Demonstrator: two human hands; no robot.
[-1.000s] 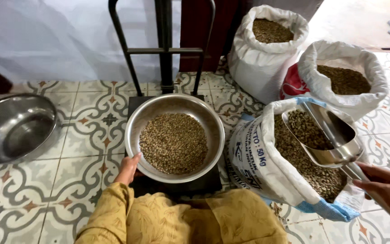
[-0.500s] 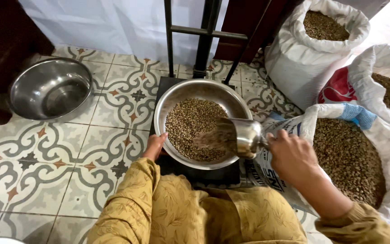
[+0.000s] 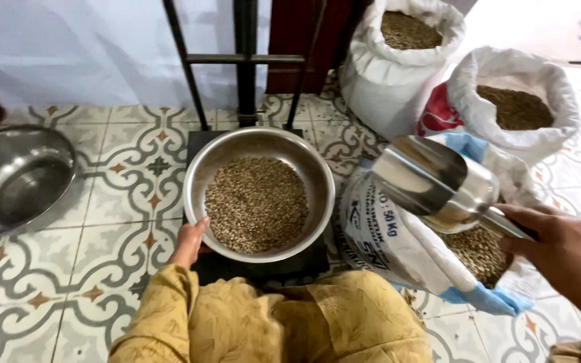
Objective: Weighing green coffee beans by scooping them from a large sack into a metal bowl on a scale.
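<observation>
At the bottom centre of the frame, mustard-yellow clothing [image 3: 270, 323] covers the person's lap. The left hand [image 3: 188, 243] rests against the near rim of the steel bowl [image 3: 196, 176], fingers laid together on the edge, apparently steadying it. The bowl sits on a black platform scale [image 3: 263, 267] and holds a flat layer of grey-green beans [image 3: 257, 204]. At lower right, the right hand [image 3: 566, 252] is wrapped around the handle of a steel scoop [image 3: 432, 181], held level above the nearest open sack [image 3: 398, 235], mouth facing left; its interior looks empty. At far left lies an empty steel basin [image 3: 15, 178]. Two further sacks [image 3: 398, 60] stand at upper right.
</observation>
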